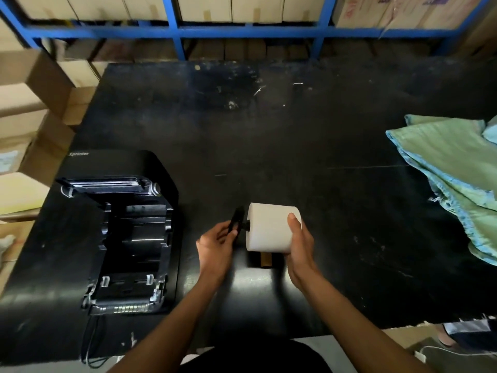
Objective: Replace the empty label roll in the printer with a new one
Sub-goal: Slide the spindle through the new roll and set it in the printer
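A full white label roll (269,228) is held above the black table, lying sideways. My right hand (300,242) grips its right end. A black spindle holder (238,218) sticks out of the roll's left end, and my left hand (216,244) pinches its flat end plate. Just under the roll, a brown cardboard core (266,260) lies on the table. The black Xprinter label printer (126,232) sits at the left with its lid swung open and its roll bay bare.
The black table (269,130) is scuffed. A green and blue woven sack (451,170) lies at the right edge. Cardboard boxes (27,109) stack at the left. A blue shelf frame (177,30) with cartons runs along the back. The printer's cable (90,343) hangs off the front edge.
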{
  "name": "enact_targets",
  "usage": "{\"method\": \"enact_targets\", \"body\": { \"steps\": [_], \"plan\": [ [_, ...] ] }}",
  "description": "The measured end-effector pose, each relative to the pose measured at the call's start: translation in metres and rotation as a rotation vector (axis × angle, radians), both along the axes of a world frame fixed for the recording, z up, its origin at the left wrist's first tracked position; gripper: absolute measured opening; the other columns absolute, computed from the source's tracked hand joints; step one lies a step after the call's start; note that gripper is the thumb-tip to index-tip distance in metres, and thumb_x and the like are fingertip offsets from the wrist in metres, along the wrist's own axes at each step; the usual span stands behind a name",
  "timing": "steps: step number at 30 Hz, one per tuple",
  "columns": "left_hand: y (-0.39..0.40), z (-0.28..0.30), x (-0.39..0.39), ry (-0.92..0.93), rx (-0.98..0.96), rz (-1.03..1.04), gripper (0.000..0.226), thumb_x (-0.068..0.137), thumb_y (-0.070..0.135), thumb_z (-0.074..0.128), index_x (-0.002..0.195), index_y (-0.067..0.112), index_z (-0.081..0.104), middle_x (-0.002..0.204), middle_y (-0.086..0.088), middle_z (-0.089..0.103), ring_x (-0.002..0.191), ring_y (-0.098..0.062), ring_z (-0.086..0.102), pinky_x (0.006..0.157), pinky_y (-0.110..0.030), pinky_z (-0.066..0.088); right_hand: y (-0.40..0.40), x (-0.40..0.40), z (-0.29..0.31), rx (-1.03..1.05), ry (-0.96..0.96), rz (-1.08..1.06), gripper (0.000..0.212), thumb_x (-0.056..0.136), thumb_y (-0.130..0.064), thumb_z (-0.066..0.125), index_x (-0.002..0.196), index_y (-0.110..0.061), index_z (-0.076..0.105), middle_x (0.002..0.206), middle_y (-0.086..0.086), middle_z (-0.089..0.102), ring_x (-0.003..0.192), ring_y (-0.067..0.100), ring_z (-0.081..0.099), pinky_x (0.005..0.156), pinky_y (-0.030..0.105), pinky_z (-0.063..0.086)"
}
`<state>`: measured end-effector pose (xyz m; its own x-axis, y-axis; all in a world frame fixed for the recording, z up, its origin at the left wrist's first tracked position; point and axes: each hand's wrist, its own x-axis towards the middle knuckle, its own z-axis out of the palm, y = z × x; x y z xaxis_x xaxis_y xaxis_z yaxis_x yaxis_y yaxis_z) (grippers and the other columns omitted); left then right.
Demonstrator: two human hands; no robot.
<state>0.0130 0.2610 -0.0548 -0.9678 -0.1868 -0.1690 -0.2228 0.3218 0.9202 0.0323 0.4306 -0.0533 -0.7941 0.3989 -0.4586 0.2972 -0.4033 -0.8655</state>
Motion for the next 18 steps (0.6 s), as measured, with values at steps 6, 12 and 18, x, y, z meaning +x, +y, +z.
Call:
{"method": "enact_targets", "body": {
  "steps": [6, 12, 18],
  "plan": [
    [-0.015, 0.019, 0.009, 0.067, 0.207, -0.038, 0.033, 0.092, -0.002, 0.065, 0.116, 0.021, 0.065, 0.099, 0.01, 0.072, 0.09, 0.008, 0.068, 0.083, -0.011, 0.053, -0.021, -0.008, 0.007, 0.048, 0.04, 0.051, 0.062, 0.072, -0.064, 0.065, 0.124, -0.028, 0.065, 0.112, 0.001, 0.074, 0.102, 0.023, 0.07, 0.088, 0.044, 0.057],
    [-0.044, 0.024, 0.016, 0.107, 0.314, 0.006, 0.019, 0.097, 0.009, 0.059, 0.112, 0.013, 0.071, 0.094, -0.018, 0.074, 0.087, -0.015, 0.069, 0.081, -0.03, 0.056, -0.045, -0.007, 0.017, 0.029, 0.08, 0.109, 0.056, 0.077, -0.059, 0.064, 0.125, -0.029, 0.064, 0.113, -0.001, 0.074, 0.102, 0.021, 0.071, 0.09, 0.044, 0.058],
    [-0.08, 0.031, 0.021, 0.086, 0.431, -0.015, 0.02, 0.09, 0.001, 0.067, 0.105, 0.013, 0.073, 0.091, 0.002, 0.079, 0.086, -0.007, 0.072, 0.077, -0.018, 0.057, -0.075, -0.002, 0.03, 0.028, 0.131, 0.133, 0.062, 0.077, -0.054, 0.066, 0.131, -0.023, 0.061, 0.114, -0.001, 0.074, 0.103, 0.02, 0.071, 0.09, 0.042, 0.058]
  ]
}}
